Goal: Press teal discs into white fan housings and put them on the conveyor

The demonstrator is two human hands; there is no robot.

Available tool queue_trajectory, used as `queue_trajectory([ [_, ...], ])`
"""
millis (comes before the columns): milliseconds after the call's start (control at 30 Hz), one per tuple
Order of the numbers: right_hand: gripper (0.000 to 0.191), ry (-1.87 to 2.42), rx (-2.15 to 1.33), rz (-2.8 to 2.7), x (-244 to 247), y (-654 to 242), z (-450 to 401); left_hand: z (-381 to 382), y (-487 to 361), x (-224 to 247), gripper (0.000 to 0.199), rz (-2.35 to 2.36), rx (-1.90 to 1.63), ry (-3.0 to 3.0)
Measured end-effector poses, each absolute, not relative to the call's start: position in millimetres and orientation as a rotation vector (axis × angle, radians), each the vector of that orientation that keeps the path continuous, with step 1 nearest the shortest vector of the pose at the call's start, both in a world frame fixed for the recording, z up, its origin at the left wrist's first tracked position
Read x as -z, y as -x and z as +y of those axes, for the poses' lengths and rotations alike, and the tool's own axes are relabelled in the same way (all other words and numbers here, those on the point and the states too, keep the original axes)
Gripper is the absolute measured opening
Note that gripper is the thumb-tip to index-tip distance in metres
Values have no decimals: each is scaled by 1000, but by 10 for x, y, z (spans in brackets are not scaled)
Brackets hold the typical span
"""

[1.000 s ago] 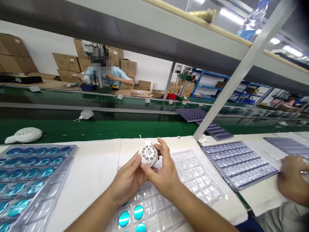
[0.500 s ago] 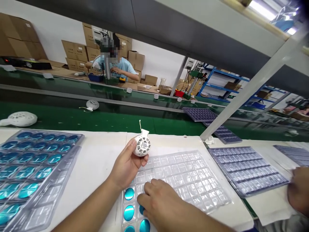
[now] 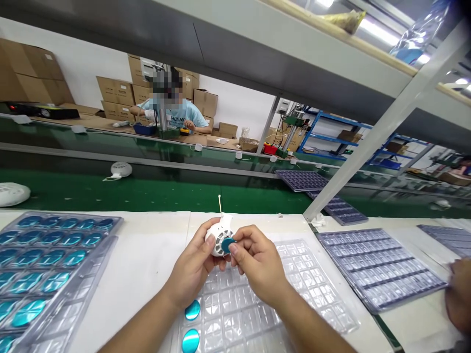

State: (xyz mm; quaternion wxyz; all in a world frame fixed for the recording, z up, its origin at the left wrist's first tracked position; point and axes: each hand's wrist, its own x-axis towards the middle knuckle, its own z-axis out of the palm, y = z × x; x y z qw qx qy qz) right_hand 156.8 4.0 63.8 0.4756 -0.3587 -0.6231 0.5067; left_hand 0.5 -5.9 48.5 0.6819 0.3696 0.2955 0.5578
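Observation:
My left hand [image 3: 192, 267] is wrapped round a small white round housing [image 3: 213, 234] with slots around its face and a thin white wire sticking up. Between the thumb and fingertips of my right hand [image 3: 263, 267] is a shiny blue disc [image 3: 227, 245], held against the middle of the slotted face. Whether the disc sits in the face I cannot tell. Beneath both hands lies a clear plastic tray [image 3: 305, 279] with square pockets. A couple of blue discs [image 3: 190, 340] show in its left column.
At left, a stacked tray [image 3: 91, 282] carries rows of blue discs. More trays [image 3: 382, 264] lie right of a slanted white post [image 3: 353, 152]. White housings [image 3: 121, 169] ride the green conveyor [image 3: 176, 189]. Another person's hand [image 3: 459, 289] is at far right; a co-worker [image 3: 184, 115] sits opposite.
My right hand has risen from the tray with a blue disc and brought it to the housing's face. My left hand has turned the housing slightly. Housings on the conveyor have shifted left.

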Motion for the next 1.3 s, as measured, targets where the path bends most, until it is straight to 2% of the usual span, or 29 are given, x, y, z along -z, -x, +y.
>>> queue_trajectory([
  [233, 4, 963, -1131, -1560, -616, -1554, 3, -89, -33, -501, 44, 667, -1229, -854],
  [433, 6, 952, -1143, -1511, -564, -1538, -3, -93, -11, -475, 52, 680, -1223, -899],
  [800, 6, 905, -1203, -1486, -547, -1550, -17, -124, -11, -516, 50, 754, -1189, -990],
  [900, 9, 952, -1229, -1476, -552, -1551, -18, -113, 7, -493, 55, 772, -1183, -1033],
  [1000, 19, 1048, -1256, -1453, -546, -1571, -2, -97, 27, -471, 66, 791, -1164, -1067],
  [1067, 34, 1053, -1307, -1437, -543, -1580, 6, -100, 31, -470, 69, 779, -1144, -1065],
  [1200, 66, 745, -1700, -1405, -574, -1533, -45, -179, 3, -507, 76, 736, -1077, -1048],
  [1300, 64, 634, -1774, -1322, -603, -1446, -131, -265, -32, -546, 75, 759, -1047, -1042],
])
